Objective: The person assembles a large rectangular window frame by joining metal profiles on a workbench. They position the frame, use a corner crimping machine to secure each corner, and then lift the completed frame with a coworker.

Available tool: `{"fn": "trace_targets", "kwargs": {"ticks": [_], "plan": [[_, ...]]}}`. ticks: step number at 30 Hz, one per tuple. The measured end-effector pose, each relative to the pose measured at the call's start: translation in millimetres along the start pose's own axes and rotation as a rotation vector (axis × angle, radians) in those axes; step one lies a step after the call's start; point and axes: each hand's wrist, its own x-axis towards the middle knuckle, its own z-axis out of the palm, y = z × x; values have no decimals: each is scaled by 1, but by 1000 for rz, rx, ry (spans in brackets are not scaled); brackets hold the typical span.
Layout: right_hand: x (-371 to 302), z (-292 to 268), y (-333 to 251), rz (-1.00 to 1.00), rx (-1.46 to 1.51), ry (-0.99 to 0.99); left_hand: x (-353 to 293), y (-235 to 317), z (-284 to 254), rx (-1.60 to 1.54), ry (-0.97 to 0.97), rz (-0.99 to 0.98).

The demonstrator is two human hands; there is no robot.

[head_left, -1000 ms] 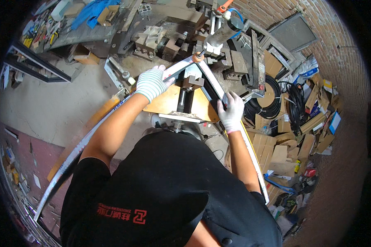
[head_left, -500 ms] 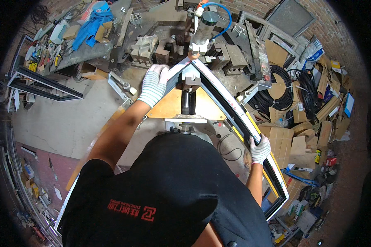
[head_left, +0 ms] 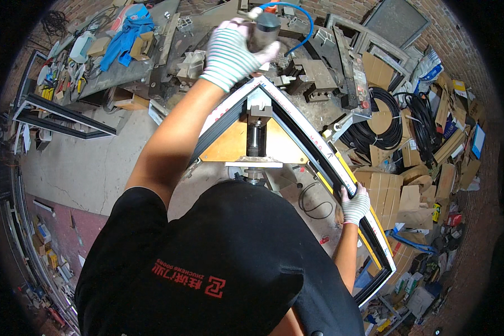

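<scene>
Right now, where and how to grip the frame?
Probably the lower half of the right bar of the frame, from the person's side, grip laid across it: the bar is long, narrow and runs back toward the person. The right hand is there. I'd avoid the upper corner, near the cylinder and left hand.
</scene>
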Motion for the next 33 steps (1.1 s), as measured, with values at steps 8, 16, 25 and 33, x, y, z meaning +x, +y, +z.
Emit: {"fn": "trace_targets", "kwargs": {"ticks": [8, 16, 25, 33], "plan": [[0, 5, 2, 13, 21, 3, -56, -67, -45, -37, 370, -357], [-2, 4, -1, -8, -32, 42, -134, 65, -25, -350, -90, 86], [-5, -6, 0, -24, 74, 98, -153, 229, 39, -457, -782, 311], [-149, -29, 143, 441, -34, 346, -188, 311, 118, -606, -679, 370]]}}
